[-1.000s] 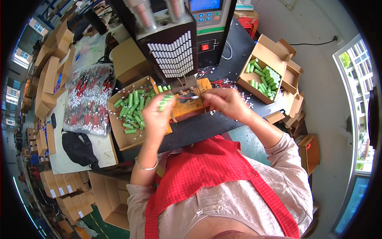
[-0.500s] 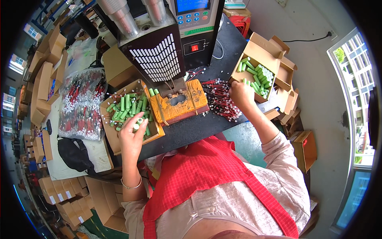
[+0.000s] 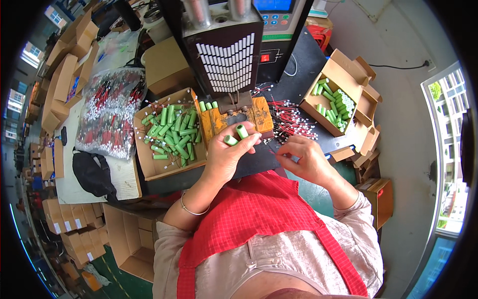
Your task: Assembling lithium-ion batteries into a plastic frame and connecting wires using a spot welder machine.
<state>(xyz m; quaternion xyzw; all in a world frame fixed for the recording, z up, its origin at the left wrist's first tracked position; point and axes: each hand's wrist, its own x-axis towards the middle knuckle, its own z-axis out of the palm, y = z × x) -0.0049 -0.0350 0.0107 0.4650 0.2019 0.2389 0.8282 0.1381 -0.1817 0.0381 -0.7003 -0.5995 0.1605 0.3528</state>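
My left hand (image 3: 222, 155) is closed around two green cylindrical battery cells (image 3: 242, 132), held with their ends tilted up in front of the orange block (image 3: 262, 115). To its right, my right hand (image 3: 309, 160) has thumb and forefinger pinched together at the near edge of a pile of red-and-black wire leads with white connectors (image 3: 288, 115). Whatever is in that pinch is too small to make out. Three green cells (image 3: 208, 105) sit at the block's left end, below the head of a black spot-welding machine (image 3: 224, 62).
Left of the block, an open carton (image 3: 172, 172) holds loose green cells, some with wires. Another carton (image 3: 322, 118) of green cells stands at the right. Bagged wire leads (image 3: 110, 117) and a black pouch (image 3: 93, 174) lie on the left table.
My left hand has moved right with its cells, from over the left carton to before the block. My right hand has come back from beside the right carton toward it. The view has shifted.
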